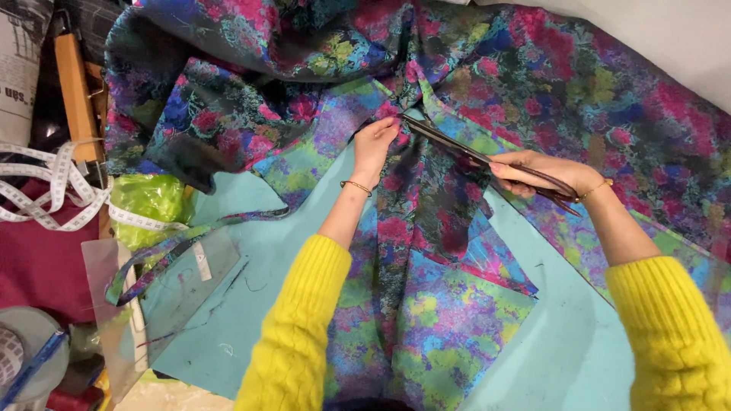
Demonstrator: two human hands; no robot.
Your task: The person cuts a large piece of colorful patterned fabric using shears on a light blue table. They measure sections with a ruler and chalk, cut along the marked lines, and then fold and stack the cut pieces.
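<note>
A large floral fabric (533,84) in pink, blue, green and purple lies spread over a teal sheet (563,335). My left hand (375,143) pinches the fabric at a gathered fold near the middle. My right hand (544,173) grips the handles of long dark scissors (464,152), whose blades point up-left toward the left hand's fingertips. Both arms wear yellow knit sleeves, and each wrist has a thin gold bracelet.
A white measuring tape (53,190) coils at the left beside a wooden hanger (75,91) and maroon cloth (38,266). A clear plastic ruler (164,293) and a narrow floral strip (183,240) lie on the teal sheet. Green crumpled material (148,199) sits nearby.
</note>
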